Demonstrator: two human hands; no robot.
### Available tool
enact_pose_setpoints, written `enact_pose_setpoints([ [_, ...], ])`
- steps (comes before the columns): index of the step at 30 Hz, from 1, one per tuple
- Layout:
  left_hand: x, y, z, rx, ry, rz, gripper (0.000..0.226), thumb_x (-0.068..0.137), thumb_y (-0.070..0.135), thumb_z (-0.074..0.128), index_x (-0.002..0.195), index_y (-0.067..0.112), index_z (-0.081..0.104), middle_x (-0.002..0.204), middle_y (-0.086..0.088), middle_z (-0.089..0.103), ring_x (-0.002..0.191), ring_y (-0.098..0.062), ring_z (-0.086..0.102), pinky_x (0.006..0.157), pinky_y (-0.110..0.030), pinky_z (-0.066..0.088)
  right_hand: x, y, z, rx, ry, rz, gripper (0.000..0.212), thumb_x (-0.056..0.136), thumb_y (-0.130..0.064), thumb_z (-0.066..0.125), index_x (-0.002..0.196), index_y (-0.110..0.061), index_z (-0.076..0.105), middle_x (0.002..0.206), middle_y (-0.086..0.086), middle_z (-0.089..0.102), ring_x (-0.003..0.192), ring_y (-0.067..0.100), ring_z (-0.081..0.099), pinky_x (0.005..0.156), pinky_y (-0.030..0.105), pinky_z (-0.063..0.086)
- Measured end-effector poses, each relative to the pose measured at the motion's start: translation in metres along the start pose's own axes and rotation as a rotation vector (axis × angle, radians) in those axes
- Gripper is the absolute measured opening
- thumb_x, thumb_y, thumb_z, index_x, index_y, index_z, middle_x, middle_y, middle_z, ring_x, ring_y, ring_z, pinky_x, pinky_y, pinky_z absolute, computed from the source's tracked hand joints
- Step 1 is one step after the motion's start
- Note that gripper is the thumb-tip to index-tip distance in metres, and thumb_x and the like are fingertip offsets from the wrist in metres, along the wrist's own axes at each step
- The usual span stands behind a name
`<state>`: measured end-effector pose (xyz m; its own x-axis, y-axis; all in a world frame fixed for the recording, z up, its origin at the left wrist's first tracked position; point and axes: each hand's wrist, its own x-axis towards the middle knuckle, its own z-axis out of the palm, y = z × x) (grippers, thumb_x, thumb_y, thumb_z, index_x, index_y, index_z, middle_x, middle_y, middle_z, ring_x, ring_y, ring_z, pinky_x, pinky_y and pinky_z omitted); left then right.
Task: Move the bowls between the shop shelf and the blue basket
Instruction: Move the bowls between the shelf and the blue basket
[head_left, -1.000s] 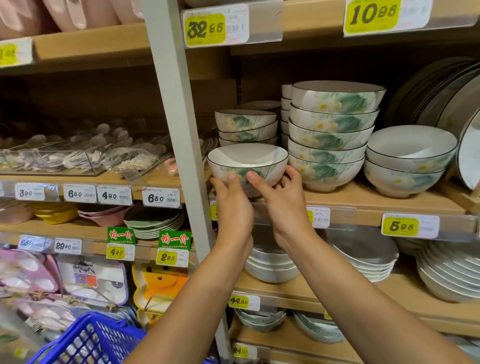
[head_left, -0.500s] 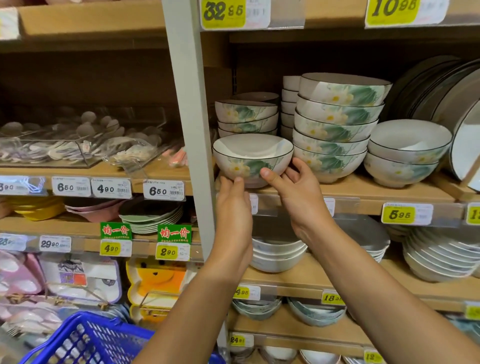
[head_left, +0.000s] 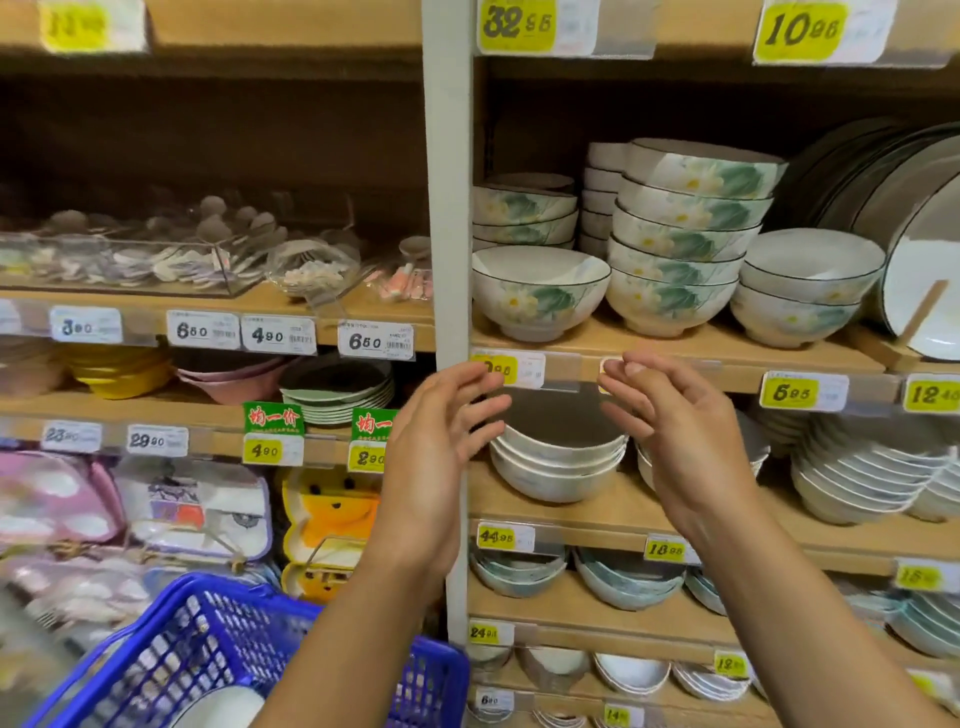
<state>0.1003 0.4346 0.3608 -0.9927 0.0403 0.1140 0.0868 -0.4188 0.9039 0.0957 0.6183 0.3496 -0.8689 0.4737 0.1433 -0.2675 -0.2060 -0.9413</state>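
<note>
Behind left hand (head_left: 435, 453), half-hidden price tag (head_left: 523, 370)

Left hand (head_left: 436, 457) and right hand (head_left: 685, 447): both bare, with slender fingers and short, plain nails, clearest on the right thumb. Left forearm (head_left: 353, 639) and right forearm (head_left: 810, 623): bare along the whole length that can be seen. Any clothing higher up lies out of sight.

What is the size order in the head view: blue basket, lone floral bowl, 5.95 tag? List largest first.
1. blue basket, though nearest the camera
2. lone floral bowl
3. 5.95 tag
</note>
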Motion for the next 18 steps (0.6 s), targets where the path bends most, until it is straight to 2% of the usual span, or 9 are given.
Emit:
enact_pose_setpoints([
  [2, -0.011, 0.001, -0.014, 0.038, 0.060, 0.002, 0.030, 0.101, 0.019, 0.039, 0.114, 0.007, 0.064, 0.105, -0.009, 0.073, 0.098, -0.020, 0.070, 0.086, -0.032, 0.055, -0.016, 0.002, -0.002, -0.016, -0.031, 0.027, 0.013, 0.093, -0.009, 0.059, 0.101, -0.013, 0.068, 0.097, 0.006, 0.075, 0.097, 0.016, 0.071, 0.081, 0.031, 0.057],
  [5, -0.033, 0.002, -0.041, 0.074, 0.187, -0.041, 0.027, 0.099, 0.018, 0.041, 0.105, 0.008, 0.066, 0.103, -0.011, 0.073, 0.093, -0.022, 0.071, 0.078, -0.028, 0.057, -0.041, 0.009, -0.003, -0.023, -0.099, 0.096, 0.016, 0.093, -0.005, 0.055, 0.099, -0.012, 0.068, 0.097, 0.009, 0.075, 0.097, 0.020, 0.071, 0.083, 0.035, 0.057],
  [10, -0.091, 0.002, -0.095, 0.197, 0.339, -0.150, 0.024, 0.096, 0.017, 0.043, 0.095, 0.011, 0.066, 0.098, -0.010, 0.074, 0.085, -0.020, 0.070, 0.078, -0.031, 0.053, -0.089, 0.037, 0.004, -0.041, -0.245, 0.250, 0.020, 0.094, -0.002, 0.051, 0.093, -0.013, 0.068, 0.089, 0.006, 0.076, 0.090, 0.018, 0.071, 0.078, 0.026, 0.056],
  [13, -0.127, 0.005, -0.127, 0.238, 0.440, -0.192, 0.024, 0.096, 0.015, 0.043, 0.091, 0.011, 0.066, 0.090, -0.007, 0.073, 0.077, -0.018, 0.068, 0.071, -0.028, 0.052, -0.119, 0.060, 0.017, -0.062, -0.338, 0.357, 0.022, 0.094, -0.001, 0.048, 0.091, -0.012, 0.066, 0.086, 0.006, 0.075, 0.087, 0.018, 0.070, 0.080, 0.028, 0.055],
  [16, -0.156, 0.010, -0.159, 0.262, 0.501, -0.221, 0.023, 0.096, 0.013, 0.043, 0.094, 0.008, 0.066, 0.084, -0.004, 0.074, 0.073, -0.017, 0.068, 0.067, -0.027, 0.052, -0.152, 0.080, 0.033, -0.069, -0.417, 0.454, 0.021, 0.093, 0.001, 0.049, 0.090, -0.011, 0.066, 0.083, 0.007, 0.074, 0.079, 0.016, 0.069, 0.071, 0.023, 0.056],
  [18, -0.168, 0.013, -0.181, 0.263, 0.527, -0.234, 0.023, 0.097, 0.012, 0.042, 0.098, 0.007, 0.065, 0.084, -0.005, 0.075, 0.072, -0.018, 0.068, 0.069, -0.030, 0.052, -0.171, 0.094, 0.044, -0.100, -0.456, 0.495, 0.019, 0.092, 0.002, 0.051, 0.089, -0.009, 0.066, 0.080, 0.007, 0.074, 0.076, 0.017, 0.069, 0.069, 0.023, 0.056],
])
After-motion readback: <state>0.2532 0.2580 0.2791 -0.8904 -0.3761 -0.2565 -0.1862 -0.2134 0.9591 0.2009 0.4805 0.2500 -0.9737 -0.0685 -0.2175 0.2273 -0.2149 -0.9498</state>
